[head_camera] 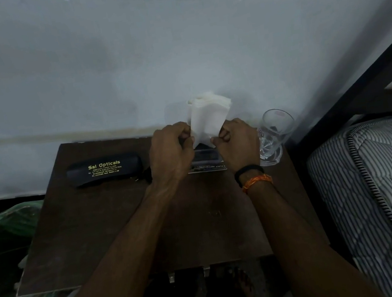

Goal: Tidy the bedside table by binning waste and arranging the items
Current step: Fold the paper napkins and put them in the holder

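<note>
Both hands (204, 144) pinch the white tissue stack (208, 116), long axis pointing upward.

Wall (125, 57): pale, plain, stained band low down.
Bedside table (101, 238): dark wood, against wall.
Mattress (386, 183): striped, quilted, at right.
Light: dim.

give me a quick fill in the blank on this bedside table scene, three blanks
1. Both hands, the left hand and the right hand, pinch a white ____.
2. The black spectacle case lies to the ____ of the hands.
3. The empty glass stands between the hands and the ____.

Missing words: tissue; left; mattress
</note>
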Demonstrator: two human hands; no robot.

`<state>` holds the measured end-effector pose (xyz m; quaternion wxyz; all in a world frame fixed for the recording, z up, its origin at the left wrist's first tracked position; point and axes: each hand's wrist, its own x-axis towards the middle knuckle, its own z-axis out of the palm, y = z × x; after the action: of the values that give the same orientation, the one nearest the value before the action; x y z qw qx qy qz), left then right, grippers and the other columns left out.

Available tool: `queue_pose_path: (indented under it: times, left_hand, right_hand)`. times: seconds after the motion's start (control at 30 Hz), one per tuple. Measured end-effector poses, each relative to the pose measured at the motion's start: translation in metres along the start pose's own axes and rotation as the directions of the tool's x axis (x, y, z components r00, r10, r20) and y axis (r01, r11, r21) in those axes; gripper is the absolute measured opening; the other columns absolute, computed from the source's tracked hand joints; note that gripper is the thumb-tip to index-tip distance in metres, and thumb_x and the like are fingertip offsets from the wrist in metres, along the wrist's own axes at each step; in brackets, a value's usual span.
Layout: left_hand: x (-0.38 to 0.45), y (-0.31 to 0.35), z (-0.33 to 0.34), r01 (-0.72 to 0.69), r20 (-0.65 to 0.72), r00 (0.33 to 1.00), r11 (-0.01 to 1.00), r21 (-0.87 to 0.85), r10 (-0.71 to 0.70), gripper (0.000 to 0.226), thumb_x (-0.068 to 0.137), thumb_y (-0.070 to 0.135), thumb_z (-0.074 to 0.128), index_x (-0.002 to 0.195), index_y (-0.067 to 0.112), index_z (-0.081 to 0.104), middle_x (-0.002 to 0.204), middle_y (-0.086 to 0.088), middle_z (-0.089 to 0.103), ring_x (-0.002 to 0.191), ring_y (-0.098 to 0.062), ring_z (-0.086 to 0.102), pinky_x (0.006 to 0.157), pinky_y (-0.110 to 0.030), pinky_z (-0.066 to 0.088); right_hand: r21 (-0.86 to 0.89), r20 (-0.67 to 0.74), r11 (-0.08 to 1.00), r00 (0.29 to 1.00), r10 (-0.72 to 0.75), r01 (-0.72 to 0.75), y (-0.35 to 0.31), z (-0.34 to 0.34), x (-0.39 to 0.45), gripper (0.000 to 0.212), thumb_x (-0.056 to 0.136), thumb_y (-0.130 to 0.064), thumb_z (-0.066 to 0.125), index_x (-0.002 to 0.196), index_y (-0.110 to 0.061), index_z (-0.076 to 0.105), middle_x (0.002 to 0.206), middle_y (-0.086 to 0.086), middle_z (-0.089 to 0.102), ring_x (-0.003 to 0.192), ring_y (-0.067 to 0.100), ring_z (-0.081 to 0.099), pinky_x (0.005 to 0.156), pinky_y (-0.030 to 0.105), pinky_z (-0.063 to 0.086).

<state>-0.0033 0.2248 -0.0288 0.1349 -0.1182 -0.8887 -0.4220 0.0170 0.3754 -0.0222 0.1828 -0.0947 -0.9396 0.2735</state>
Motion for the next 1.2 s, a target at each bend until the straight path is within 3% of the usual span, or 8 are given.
queue_pose_path:
  times: [0.1,0.2,0.33,0.6,0.77,1.07,1.2]
  left_hand:
    - [0.001,-0.006,0.004,0.022,0.021,0.999,0.996,0.088,-0.024,0.004,0.082,0.016,0.067,0.085,0.016,0.069,0.083,0.000,0.069,0.083,-0.019,0.061,0.068,-0.031,0.048]
    - [0.001,-0.007,0.005,0.048,0.038,0.998,0.985,0.163,-0.055,0.009,0.081,0.019,0.069,0.089,0.017,0.069,0.090,-0.004,0.064,0.091,-0.022,0.056,0.068,-0.024,0.033]
    - [0.003,-0.002,0.001,0.087,0.058,0.994,0.994,0.061,-0.091,0.028,0.076,0.036,0.066,0.101,0.024,0.069,0.094,-0.003,0.063,0.095,-0.021,0.053,0.071,-0.027,0.036]
    - [0.003,-0.003,-0.002,0.095,0.039,0.994,0.992,0.086,-0.098,0.024,0.084,0.037,0.070,0.101,0.021,0.075,0.102,-0.006,0.065,0.103,-0.023,0.054,0.078,-0.022,0.033]
    - [0.000,0.002,-0.002,0.089,0.046,0.994,0.980,0.178,-0.099,0.021,0.082,0.032,0.075,0.096,0.016,0.075,0.106,-0.008,0.062,0.106,-0.026,0.052,0.080,-0.026,0.034]
    - [0.002,0.002,-0.003,0.088,0.038,0.995,0.988,0.127,-0.093,0.030,0.079,0.039,0.074,0.099,0.017,0.071,0.103,-0.003,0.062,0.105,-0.021,0.051,0.074,-0.018,0.028]
    - [0.002,0.003,-0.004,0.099,0.007,0.995,0.992,0.082,-0.100,0.031,0.079,0.042,0.073,0.096,0.017,0.071,0.103,-0.004,0.061,0.104,-0.019,0.049,0.068,-0.011,0.020]
  right_hand:
    - [-0.002,0.030,1.000,0.999,-0.011,0.011,0.000,0.000,0.001,0.015,0.075,-0.015,0.076,0.074,-0.008,0.062,0.076,0.003,0.057,0.071,0.019,0.054,0.063,0.029,0.046]
    - [0.075,0.002,0.997,1.000,-0.005,0.005,-0.003,-0.003,0.001,0.020,0.078,-0.028,0.073,0.074,-0.013,0.060,0.076,0.001,0.056,0.069,0.015,0.050,0.054,0.020,0.034]
    - [0.190,-0.089,0.981,0.996,-0.013,0.030,-0.008,-0.010,0.002,0.017,0.081,-0.029,0.071,0.081,-0.013,0.065,0.080,0.004,0.062,0.071,0.016,0.055,0.059,0.028,0.044]
    - [0.153,-0.117,0.987,0.992,-0.035,0.053,-0.002,-0.009,0.002,0.019,0.083,-0.021,0.071,0.076,-0.004,0.064,0.076,0.009,0.063,0.071,0.022,0.057,0.064,0.036,0.048]
    - [0.110,-0.060,0.994,0.998,-0.014,0.021,0.000,-0.006,0.002,0.015,0.078,-0.017,0.074,0.080,-0.004,0.067,0.081,0.009,0.065,0.074,0.023,0.060,0.066,0.035,0.051]
    - [0.179,-0.112,0.982,0.993,-0.032,0.052,-0.003,-0.005,0.001,0.016,0.080,-0.029,0.072,0.087,-0.015,0.067,0.080,0.003,0.068,0.072,0.017,0.063,0.065,0.038,0.055]
    - [0.177,-0.143,0.980,0.988,-0.061,0.086,-0.004,-0.007,-0.001,0.017,0.085,-0.029,0.068,0.084,-0.011,0.066,0.078,0.003,0.067,0.070,0.014,0.058,0.061,0.027,0.049]
